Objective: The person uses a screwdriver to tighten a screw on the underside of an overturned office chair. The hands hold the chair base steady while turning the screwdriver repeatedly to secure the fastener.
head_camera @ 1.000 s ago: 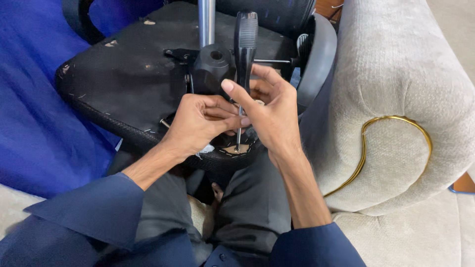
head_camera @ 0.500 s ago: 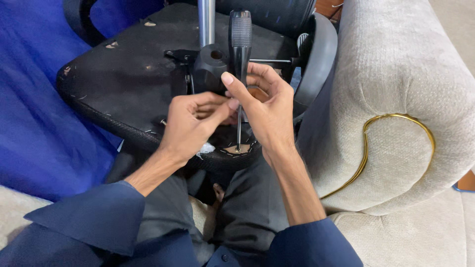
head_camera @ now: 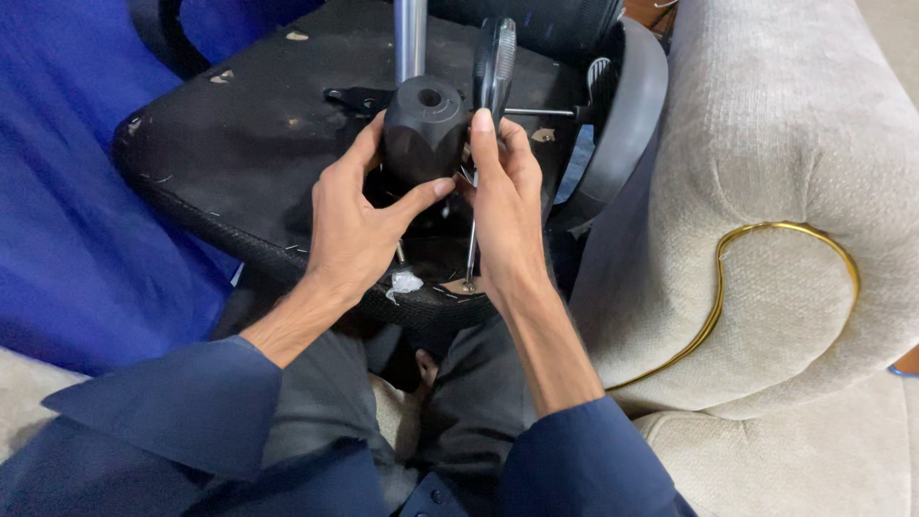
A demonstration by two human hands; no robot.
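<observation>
The left hand (head_camera: pixel 356 228) has shifted up — now gripping the black knob (head_camera: pixel 424 129) on the upturned chair seat (head_camera: pixel 220 163); the right hand (head_camera: pixel 505 206) keeps holding the screwdriver (head_camera: pixel 486 115) upright — tip at the seat's edge.

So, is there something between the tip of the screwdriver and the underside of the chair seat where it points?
Nothing visible does. The right hand holds the screwdriver upright, and its bare shaft runs down to the edge of the chair seat. The left hand grips the black knob beside it, off the shaft's line.
</observation>
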